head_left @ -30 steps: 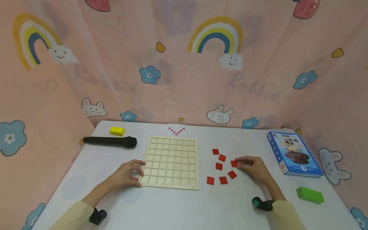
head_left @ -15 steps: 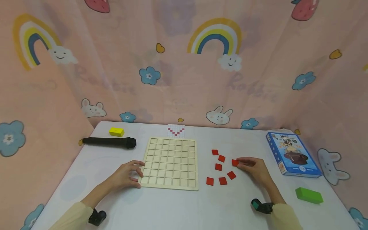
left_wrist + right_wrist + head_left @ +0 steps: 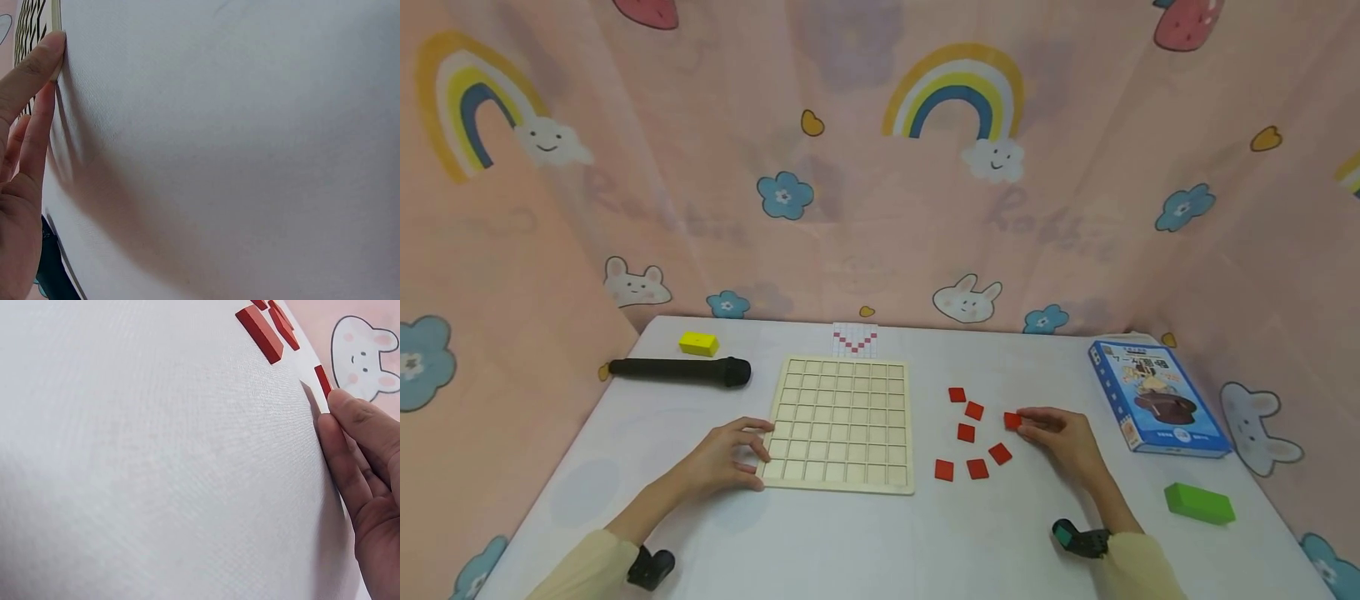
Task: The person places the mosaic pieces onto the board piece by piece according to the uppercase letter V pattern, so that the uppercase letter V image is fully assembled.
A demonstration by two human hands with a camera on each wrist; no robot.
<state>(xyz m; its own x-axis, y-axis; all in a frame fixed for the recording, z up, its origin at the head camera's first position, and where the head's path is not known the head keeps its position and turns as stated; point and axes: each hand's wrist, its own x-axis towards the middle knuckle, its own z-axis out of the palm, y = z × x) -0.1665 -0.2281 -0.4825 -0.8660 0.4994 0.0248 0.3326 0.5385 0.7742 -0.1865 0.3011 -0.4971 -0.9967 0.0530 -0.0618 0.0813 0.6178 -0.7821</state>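
Step in hand, I'd say: picking up the first piece. Right hand [image 3: 1063, 437] pinches a red tile [image 3: 1012, 422] between thumb and fingertips, out at the right of the loose tiles [image 3: 966, 432]. Right wrist view shows a shadow beside the pinch; can't tell for sure whether the tile is fully off the table [image 3: 842, 550].

Six more tiles lie flat and scattered between that hand and the board [image 3: 838, 425], none stacked. The board is flat in front of the person, left of the tiles, with no tile set in its grid.

Left hand [image 3: 730, 454] has its fingers spread and lightly bent, touching the board's left edge, thumb by the near-left corner. Reads as steadying it; can't tell how hard it presses.

Card [image 3: 854, 341] just behind the board shows red squares in a V. Likely the pattern to copy.

Next move, my guess: carry the tile left, over the loose ones, match a cell against the card, turn it square to the grid, lower and release. Left hand should hold the board meanwhile. Main risk: a crooked drop, or counting the wrong cell.
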